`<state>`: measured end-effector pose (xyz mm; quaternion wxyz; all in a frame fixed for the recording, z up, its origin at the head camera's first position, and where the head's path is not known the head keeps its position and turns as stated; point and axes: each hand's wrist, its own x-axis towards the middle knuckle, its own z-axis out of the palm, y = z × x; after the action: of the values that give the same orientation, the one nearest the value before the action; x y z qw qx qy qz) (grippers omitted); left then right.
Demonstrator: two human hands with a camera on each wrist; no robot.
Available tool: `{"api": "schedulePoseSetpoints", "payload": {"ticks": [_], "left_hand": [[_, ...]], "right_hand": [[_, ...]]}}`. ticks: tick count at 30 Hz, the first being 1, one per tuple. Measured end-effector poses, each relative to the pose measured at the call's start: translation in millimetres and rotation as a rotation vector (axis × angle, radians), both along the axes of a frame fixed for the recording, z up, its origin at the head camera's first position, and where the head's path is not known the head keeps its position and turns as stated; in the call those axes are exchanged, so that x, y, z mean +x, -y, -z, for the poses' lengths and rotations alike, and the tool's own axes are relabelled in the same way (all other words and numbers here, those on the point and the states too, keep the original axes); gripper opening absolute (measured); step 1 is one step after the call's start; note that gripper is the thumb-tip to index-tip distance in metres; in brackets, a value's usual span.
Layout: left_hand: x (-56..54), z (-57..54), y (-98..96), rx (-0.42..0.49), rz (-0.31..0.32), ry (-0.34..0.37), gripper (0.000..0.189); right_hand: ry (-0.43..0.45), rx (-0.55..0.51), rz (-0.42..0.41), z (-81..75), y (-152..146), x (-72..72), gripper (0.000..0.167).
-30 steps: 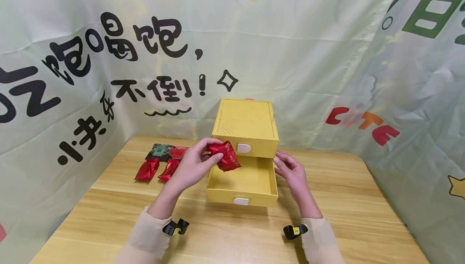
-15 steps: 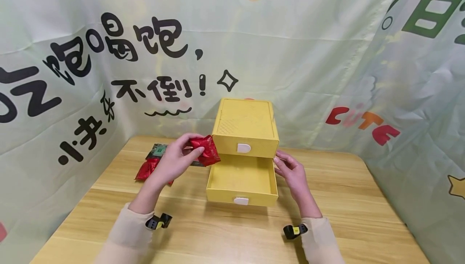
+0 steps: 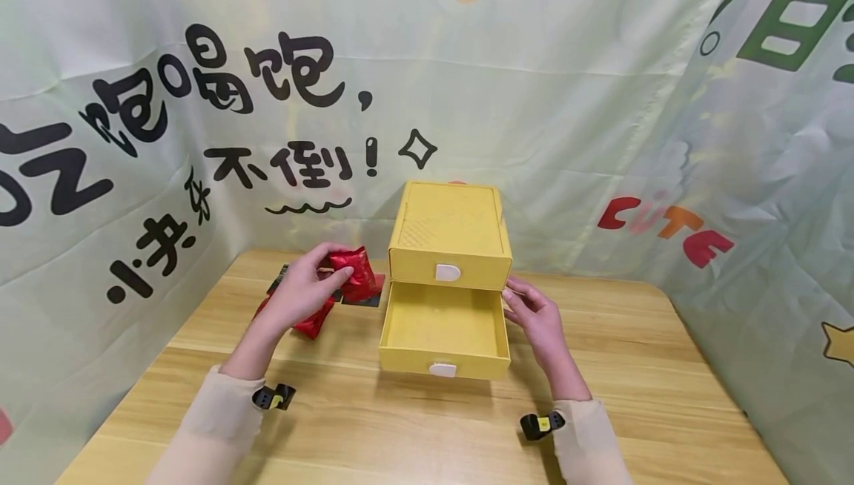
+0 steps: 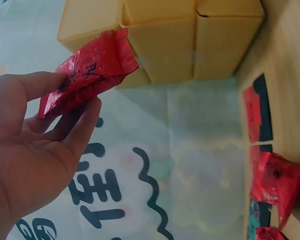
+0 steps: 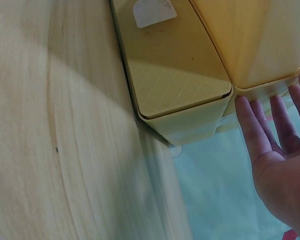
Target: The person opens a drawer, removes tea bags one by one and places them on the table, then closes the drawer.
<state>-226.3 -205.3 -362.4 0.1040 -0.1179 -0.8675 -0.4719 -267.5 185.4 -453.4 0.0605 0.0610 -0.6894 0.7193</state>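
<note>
Left hand (image 3: 305, 294) pinches red packet (image 3: 356, 275) at its fingertips, right hand (image 3: 537, 316) fingers extended along yellow drawer box (image 3: 450, 219) just beside them; apparently a carrying step, next move likely needing steady pinch, then clean release.

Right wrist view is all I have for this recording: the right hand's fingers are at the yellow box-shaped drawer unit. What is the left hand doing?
Observer: The left hand holds a shiny red foil packet, to the left of the yellow box-shaped drawer unit in the head view.

Operator: How does the top drawer stand?

Observer: Pushed in, directly above the pulled-out drawer; the head view shows its white tab-shaped handle.

Operator: Any other packets about?

Observer: Yes, the left wrist view shows two more red packets on the wooden table, one cut off by the picture's edge.
</note>
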Motion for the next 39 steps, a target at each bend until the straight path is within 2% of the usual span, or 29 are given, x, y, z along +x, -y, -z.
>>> {"api": "schedulePoseSetpoints", "payload": {"ticks": [6, 13, 21, 25, 33, 39], "left_hand": [[-8.9, 9.0, 6.2, -0.107, -0.039, 0.029, 0.035], [-23.0, 22.4, 14.1, -0.25, -0.039, 0.074, 0.036], [-35.0, 34.9, 19.1, -0.306, 0.019, 0.165, 0.031], [-41.0, 42.2, 20.9, -0.332, 0.027, 0.223, 0.033], [-51.1, 55.7, 23.3, -0.416, 0.065, 0.279, 0.041], [-57.2, 60.6, 21.4, -0.46, 0.09, 0.335, 0.04]], "right_hand": [[0.003, 0.003, 0.002, 0.1, 0, 0.6, 0.044], [-0.004, 0.0, 0.005, -0.2, 0, 0.6, 0.044], [-0.012, -0.02, 0.012, 2.4, 1, -0.3, 0.04], [-0.014, -0.027, 0.015, 2.6, 1, -0.2, 0.04], [-0.013, -0.028, 0.011, 2.4, 1, -0.4, 0.04], [-0.009, -0.023, 0.01, 1.4, 1, 0.1, 0.037]]}}
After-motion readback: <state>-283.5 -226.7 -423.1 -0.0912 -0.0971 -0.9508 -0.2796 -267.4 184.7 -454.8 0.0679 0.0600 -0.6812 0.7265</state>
